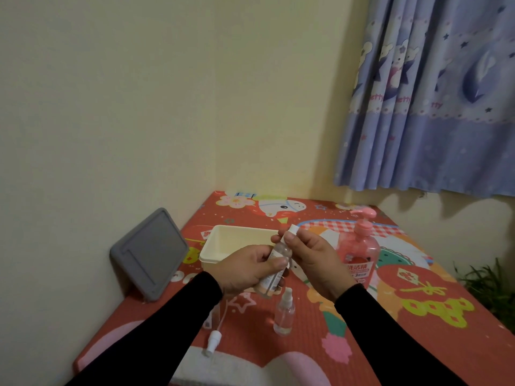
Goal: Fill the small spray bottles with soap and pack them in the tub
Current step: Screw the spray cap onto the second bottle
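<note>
A desk [418, 324] under a red cartoon mat carries a cream tub [211, 253], pink soap bottle [359, 252], clear spray bottle [284, 316] and loose sprayer [213, 339].

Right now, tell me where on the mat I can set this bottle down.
Free: the mat right of the soap bottle, out to its right edge, and the near strip right of the standing spray bottle. Also the far strip behind the tub. Crowded: near left, where a loose spray head lies under the left forearm.

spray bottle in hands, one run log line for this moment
left hand grips spray bottle | right hand pinches its cap | tub looks empty
</note>
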### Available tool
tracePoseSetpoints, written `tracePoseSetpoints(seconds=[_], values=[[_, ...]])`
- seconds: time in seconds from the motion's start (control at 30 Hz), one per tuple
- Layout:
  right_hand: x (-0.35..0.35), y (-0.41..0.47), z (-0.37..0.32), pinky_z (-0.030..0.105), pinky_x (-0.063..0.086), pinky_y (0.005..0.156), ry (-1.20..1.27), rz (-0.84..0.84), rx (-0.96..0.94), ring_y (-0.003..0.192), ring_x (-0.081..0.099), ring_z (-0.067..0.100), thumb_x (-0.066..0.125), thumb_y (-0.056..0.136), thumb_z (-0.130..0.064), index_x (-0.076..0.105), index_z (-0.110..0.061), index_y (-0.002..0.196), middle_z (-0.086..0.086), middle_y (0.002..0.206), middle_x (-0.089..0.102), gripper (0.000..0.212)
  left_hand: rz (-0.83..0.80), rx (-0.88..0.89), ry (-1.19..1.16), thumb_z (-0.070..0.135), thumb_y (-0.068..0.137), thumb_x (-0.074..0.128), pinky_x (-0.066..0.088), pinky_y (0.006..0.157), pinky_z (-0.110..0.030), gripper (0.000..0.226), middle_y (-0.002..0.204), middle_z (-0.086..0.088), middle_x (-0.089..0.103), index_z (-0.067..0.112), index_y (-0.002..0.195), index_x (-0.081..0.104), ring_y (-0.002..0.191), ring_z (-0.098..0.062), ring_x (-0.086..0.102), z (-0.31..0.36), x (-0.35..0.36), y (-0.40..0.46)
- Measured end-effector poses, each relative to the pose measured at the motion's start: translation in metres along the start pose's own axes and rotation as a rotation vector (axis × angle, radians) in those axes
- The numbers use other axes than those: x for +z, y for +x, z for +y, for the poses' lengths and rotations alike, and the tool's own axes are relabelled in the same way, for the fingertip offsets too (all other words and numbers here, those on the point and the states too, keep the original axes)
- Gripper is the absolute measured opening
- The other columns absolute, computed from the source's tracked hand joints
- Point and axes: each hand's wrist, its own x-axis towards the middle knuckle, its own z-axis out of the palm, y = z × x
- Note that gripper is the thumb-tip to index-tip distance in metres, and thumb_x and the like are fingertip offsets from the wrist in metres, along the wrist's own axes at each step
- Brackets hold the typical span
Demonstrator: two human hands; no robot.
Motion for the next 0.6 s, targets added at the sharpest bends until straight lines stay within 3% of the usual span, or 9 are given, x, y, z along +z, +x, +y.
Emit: tracePoseSetpoints(seconds=[0.17, 0.3, 0.4, 0.5, 0.6], values=[[0.004, -0.002, 0.003, 0.055, 0.048, 0.098, -0.122, 0.069, -0.033, 0.105, 0.065, 0.034, 0.063, 0.085, -0.038, 0.07, -0.008, 0.099, 0.011, 0.106, 0.072, 0.034, 0.171, 0.101, 0.251, 0.04, 0.092, 0.061, 0.052, 0.076, -0.04, 0.036, 0.091, -0.02, 0.069, 0.004, 0.096, 0.063, 0.078, -0.019, 0.065, -0.007, 0.007, 0.001], [0.004, -0.001, 0.006, 0.056, 0.049, 0.096, -0.191, 0.084, -0.038, 0.102, 0.067, 0.03, 0.061, 0.089, -0.038, 0.073, -0.017, 0.095, 0.009, 0.102, 0.073, 0.025, 0.291, 0.141, 0.39, 0.038, 0.093, 0.059, 0.053, 0.078, -0.042, 0.027, 0.087, -0.009, 0.071, 0.011, 0.093, 0.063, 0.082, -0.022, 0.068, -0.01, 0.013, 0.001], [0.004, -0.001, 0.01, 0.052, 0.048, 0.1, -0.156, 0.067, -0.012, 0.106, 0.067, 0.024, 0.06, 0.087, -0.038, 0.069, -0.01, 0.105, 0.005, 0.107, 0.073, 0.035, 0.32, 0.136, 0.474, 0.038, 0.093, 0.058, 0.052, 0.076, -0.04, 0.023, 0.086, -0.005, 0.07, 0.015, 0.093, 0.062, 0.082, -0.021, 0.067, -0.011, 0.012, 0.001], [0.005, -0.002, 0.014, 0.041, 0.052, 0.097, -0.155, 0.051, -0.023, 0.106, 0.067, 0.016, 0.059, 0.092, -0.027, 0.064, -0.002, 0.111, 0.002, 0.106, 0.074, 0.032, 0.298, 0.129, 0.397, 0.034, 0.092, 0.06, 0.049, 0.071, -0.033, 0.017, 0.084, 0.001, 0.067, 0.017, 0.096, 0.062, 0.076, -0.013, 0.063, -0.015, 0.011, 0.0], [0.007, -0.002, 0.019, 0.022, 0.054, 0.087, -0.253, 0.014, -0.036, 0.099, 0.068, 0.005, 0.058, 0.094, -0.023, 0.068, -0.019, 0.107, -0.005, 0.103, 0.074, 0.017, 0.277, 0.1, 0.308, 0.031, 0.09, 0.063, 0.048, 0.069, -0.026, 0.017, 0.086, 0.008, 0.067, 0.024, 0.105, 0.059, 0.078, -0.008, 0.063, -0.023, 0.01, 0.0]])
